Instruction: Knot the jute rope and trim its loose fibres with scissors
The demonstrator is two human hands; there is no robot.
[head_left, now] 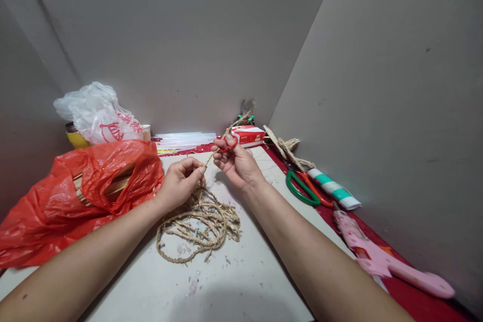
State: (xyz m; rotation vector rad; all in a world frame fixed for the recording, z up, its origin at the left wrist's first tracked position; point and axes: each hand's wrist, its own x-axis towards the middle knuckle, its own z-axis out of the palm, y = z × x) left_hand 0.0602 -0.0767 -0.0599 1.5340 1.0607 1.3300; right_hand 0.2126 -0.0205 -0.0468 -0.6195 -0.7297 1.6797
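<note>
A braided straw cord (196, 229) lies in loose loops on the white board, below my hands. Its upper length rises between my left hand (183, 178), which pinches it between thumb and fingers, and my right hand (237, 163). Small red-handled scissors (228, 144) are in my right hand, with fingers at the loops; their blades cannot be made out. Beyond the right hand, a frayed stretch of straw points up and away towards the back wall. Whether the right fingers also grip the cord is unclear.
On the left sits a red plastic bag (124, 181) with wooden strips, a white plastic bag (109, 115) behind it. Translucent sticks (184, 139) and a red-white box (247, 135) line the back. Along the right are green-handled scissors (300, 193) and a pink glue gun (392, 261).
</note>
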